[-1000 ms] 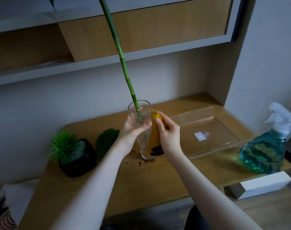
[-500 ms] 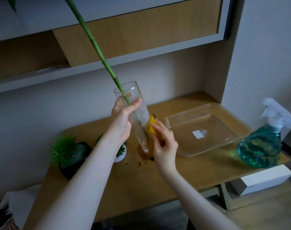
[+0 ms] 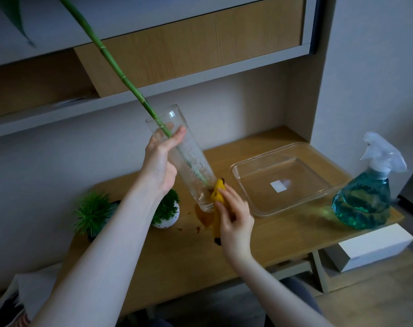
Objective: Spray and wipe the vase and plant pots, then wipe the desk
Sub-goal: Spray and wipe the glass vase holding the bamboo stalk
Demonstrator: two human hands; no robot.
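Note:
My left hand (image 3: 161,165) grips a tall clear glass vase (image 3: 191,161) near its rim and holds it tilted above the desk, top leaning left. A long green bamboo stalk (image 3: 111,59) sticks out of the vase toward the upper left. My right hand (image 3: 235,214) holds a yellow cloth (image 3: 217,197) against the lower right side of the vase. On the wooden desk (image 3: 259,241) stand a white pot with a round green plant (image 3: 167,213) and a dark pot with a spiky green plant (image 3: 92,212), both partly hidden by my left arm.
A clear plastic tray (image 3: 288,178) lies on the desk's right half. A spray bottle of blue-green liquid (image 3: 363,199) stands at the right edge. Brown stains (image 3: 197,228) mark the desk under the vase. A wooden shelf (image 3: 191,41) hangs overhead. A white box (image 3: 375,246) sits below right.
My left hand has lifted the vase off the desk and tilted it leftward, swinging the bamboo stalk left. My right hand with the cloth has slid down to the vase's base.

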